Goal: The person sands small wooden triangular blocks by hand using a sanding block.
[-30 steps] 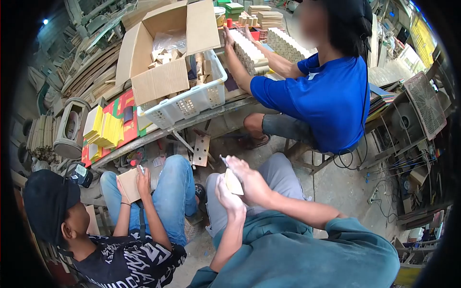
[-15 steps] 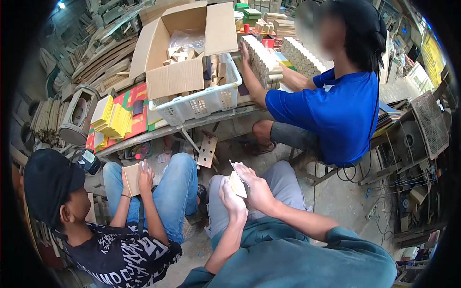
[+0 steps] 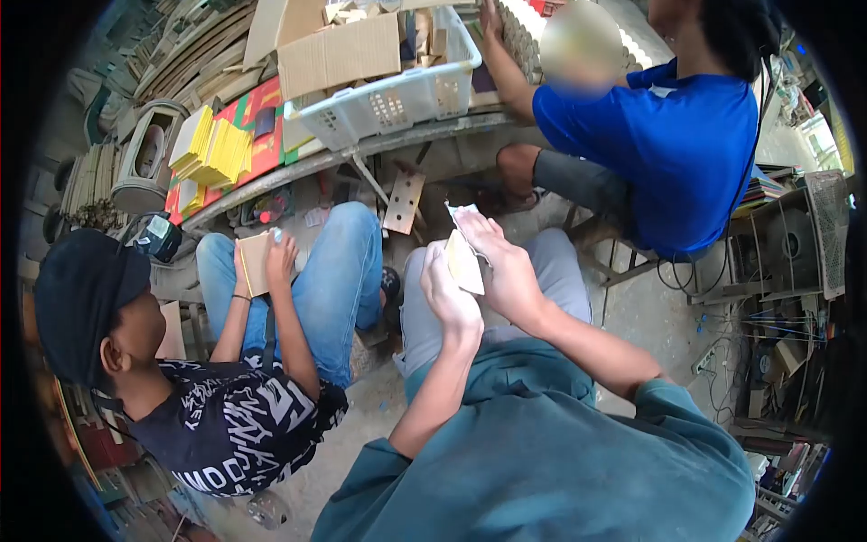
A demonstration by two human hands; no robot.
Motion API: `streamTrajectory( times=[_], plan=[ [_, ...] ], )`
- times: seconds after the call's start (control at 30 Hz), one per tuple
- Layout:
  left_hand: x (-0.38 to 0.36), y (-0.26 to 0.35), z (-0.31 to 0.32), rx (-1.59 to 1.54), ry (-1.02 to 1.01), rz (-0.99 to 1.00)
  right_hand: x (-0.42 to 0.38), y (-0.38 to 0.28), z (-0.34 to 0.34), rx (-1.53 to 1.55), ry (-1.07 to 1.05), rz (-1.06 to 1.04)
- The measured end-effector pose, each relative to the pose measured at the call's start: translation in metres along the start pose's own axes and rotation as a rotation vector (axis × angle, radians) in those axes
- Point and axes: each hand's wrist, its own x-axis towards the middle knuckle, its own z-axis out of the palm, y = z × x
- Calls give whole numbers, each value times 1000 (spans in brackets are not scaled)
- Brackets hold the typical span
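A small, flat, pale wooden block (image 3: 465,265) is held on edge above my lap between my two hands. My left hand (image 3: 453,291) wraps round its near left side, fingers closed. On the other side, my right hand (image 3: 508,271) presses a thin, folded whitish sheet (image 3: 463,213), which looks like sandpaper, against the block. The sheet's corner sticks out past my right fingertips. My right palm and fingers cover most of the sheet and the far face of the block.
At left, a seated person holds a thin wooden board (image 3: 256,264). Another person in a blue shirt (image 3: 646,167) sits at the bench. On it are a white plastic basket (image 3: 388,110), a cardboard box (image 3: 339,56) and yellow-edged boards (image 3: 212,149). A fan (image 3: 790,239) stands at right.
The view has tilted downward, so the bench sits higher. My hands stay together round the block and sheet, with the right hand shifted slightly along the block.
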Motion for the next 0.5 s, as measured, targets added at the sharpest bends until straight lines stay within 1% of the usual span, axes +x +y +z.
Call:
streamTrajectory(
  times=[0.07, 0.1, 0.13, 0.2, 0.23, 0.27, 0.33, 0.37, 0.4, 0.47, 0.5],
  plan=[
    [5, 9, 3, 4, 76, -38, -27, -33, 2, 790, 24, 536],
    [13, 13, -10, -264, -76, -202, -31, -44, -16, 49, -125, -112],
    [10, 9, -10, -260, -65, -206, -30, -38, -12, 57, -132, -106],
    [3, 4, 0, -81, 64, -80, -16, -13, -5, 35, -33, -21],
    [2, -2, -5, -67, -47, -80, 2, -3, -6, -11, -2, -14],
    [2, -5, -9, -64, -54, -88, -7, -8, -9, -14, 4, -5],
    [8, -8, -17, -206, 1, -190, -26, -32, -17, 77, -76, -104],
    [14, -4, -31, -417, -236, -238, -28, -48, -23, 31, -175, -129],
    [14, -4, -29, -413, -230, -236, -21, -40, -19, 38, -178, -129],
    [9, -4, -14, -163, 3, -205, -1, -10, -9, 114, -67, 154],
    [4, 4, 0, -199, 75, -174, 3, -4, -7, 40, -36, 48]
  ],
)
